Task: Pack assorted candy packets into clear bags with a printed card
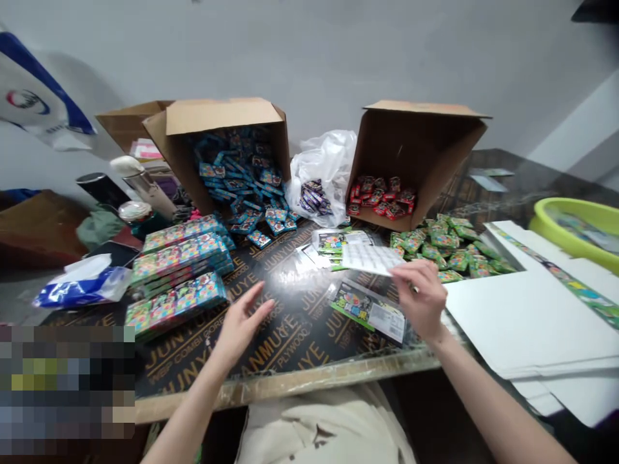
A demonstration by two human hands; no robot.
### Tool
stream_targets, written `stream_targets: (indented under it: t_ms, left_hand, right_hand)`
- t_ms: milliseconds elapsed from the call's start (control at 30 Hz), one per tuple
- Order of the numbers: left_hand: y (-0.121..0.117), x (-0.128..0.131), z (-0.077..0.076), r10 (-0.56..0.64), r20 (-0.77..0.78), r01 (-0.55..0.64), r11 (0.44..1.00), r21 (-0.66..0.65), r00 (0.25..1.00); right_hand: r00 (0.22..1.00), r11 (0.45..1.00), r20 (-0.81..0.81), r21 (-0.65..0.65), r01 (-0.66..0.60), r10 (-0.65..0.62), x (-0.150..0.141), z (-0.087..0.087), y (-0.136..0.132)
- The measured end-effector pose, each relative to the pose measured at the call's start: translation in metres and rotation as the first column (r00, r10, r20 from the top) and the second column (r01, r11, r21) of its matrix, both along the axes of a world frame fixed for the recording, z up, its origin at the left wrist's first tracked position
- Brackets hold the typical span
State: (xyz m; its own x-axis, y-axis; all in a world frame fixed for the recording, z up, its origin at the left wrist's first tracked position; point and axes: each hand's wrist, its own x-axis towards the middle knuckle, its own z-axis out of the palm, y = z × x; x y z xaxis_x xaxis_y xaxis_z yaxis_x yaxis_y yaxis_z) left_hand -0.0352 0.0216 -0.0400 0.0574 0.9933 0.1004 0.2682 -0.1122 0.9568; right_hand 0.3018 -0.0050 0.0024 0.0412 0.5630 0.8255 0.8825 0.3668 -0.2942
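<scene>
Head view: locate the white sheet (370, 258) slightly right of the center of the frame. Your right hand (423, 299) pinches it between thumb and fingers at its right end. From this grip the sheet extends left, its long axis running nearly level across the frame with a slight fall to the right. Your left hand (244, 322) is left of center and lower, well apart from the sheet, with fingers spread and holding nothing. The right hand is therefore the nearer one.

Note the obstructions. A printed packet (365, 309) lies on the dark tabletop (285, 319) just below the sheet (its long axis slopes down to the right, toward your right wrist). More printed packaging (329, 240) lies behind the sheet, partly hidden by it. Green packets (452, 248) crowd the area above and right of your right hand; white panels (503, 316) fill the right side.

Upper left of center, a carton (220, 118) holds blue packets (242, 183); upper right, a second carton (452, 151) holds red packets (382, 193). Printed stacks (176, 261) stand left of your left hand.
</scene>
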Motion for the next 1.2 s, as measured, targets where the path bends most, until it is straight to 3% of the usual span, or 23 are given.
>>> stream_targets:
  t_ms: [33, 100, 200, 300, 400, 500, 600, 733, 833, 900, 1000, 1100, 1200]
  left_hand:
    - [-0.004, 0.018, 0.006, -0.085, 0.215, 0.111, 0.987, -0.113, 0.973]
    - [-0.011, 0.049, 0.016, -0.129, 0.537, 0.287, 0.932, -0.221, 0.834]
    - [-0.015, 0.077, 0.021, -0.05, 0.681, 0.294, 0.923, -0.248, 0.731]
    - [-0.015, 0.079, 0.02, 0.042, 0.685, 0.161, 0.96, -0.229, 0.727]
    - [-0.016, 0.069, 0.02, 0.066, 0.67, 0.103, 0.972, -0.21, 0.739]
    - [-0.02, 0.062, 0.019, 0.028, 0.639, 0.108, 0.979, -0.173, 0.769]
    - [-0.024, 0.061, 0.017, -0.003, 0.588, 0.093, 0.988, -0.122, 0.809]
    - [-0.027, 0.06, 0.013, 0.043, 0.51, -0.013, 0.998, -0.064, 0.859]
    - [-0.028, 0.06, 0.011, 0.063, 0.504, -0.052, 0.998, -0.036, 0.862]
    - [-0.028, 0.059, 0.011, 0.022, 0.483, -0.016, 1.0, -0.016, 0.875]
    - [-0.029, 0.058, 0.011, -0.058, 0.384, 0.068, 0.998, -0.012, 0.922]
    - [-0.029, 0.058, 0.011, -0.056, 0.343, 0.081, 0.995, -0.059, 0.938]
    - [-0.029, 0.059, 0.012, 0.022, 0.295, 0.003, 0.997, -0.083, 0.955]
  right_hand:
    - [0.996, 0.996, 0.035, 0.017, -0.084, 0.083, -0.01, 0.002, -0.008]
    - [0.961, 0.97, 0.136, 0.006, -0.244, 0.241, -0.027, -0.002, -0.02]
    - [0.88, 0.909, 0.229, -0.083, -0.409, 0.417, -0.043, -0.014, -0.029]
    - [0.869, 0.871, 0.135, -0.206, -0.446, 0.476, -0.05, -0.025, -0.03]
    - [0.912, 0.856, -0.217, -0.324, -0.403, 0.348, -0.053, -0.03, -0.023]
    - [0.799, 0.76, -0.565, -0.421, -0.495, 0.207, -0.056, -0.034, -0.011]
    - [0.653, 0.659, -0.731, -0.394, -0.641, 0.198, -0.062, -0.033, -0.004]
    - [0.558, 0.608, -0.779, -0.302, -0.734, 0.287, -0.067, -0.025, -0.007]
    - [0.631, 0.573, -0.716, -0.393, -0.719, 0.3, -0.069, -0.022, -0.011]
    - [0.678, 0.587, -0.685, -0.442, -0.678, 0.267, -0.069, -0.023, -0.012]
    - [0.665, 0.584, -0.715, -0.452, -0.675, 0.216, -0.069, -0.025, -0.01]
    - [0.649, 0.556, -0.739, -0.467, -0.688, 0.181, -0.07, -0.026, -0.009]
    - [0.711, 0.613, -0.686, -0.497, -0.615, 0.157, -0.073, -0.023, -0.012]
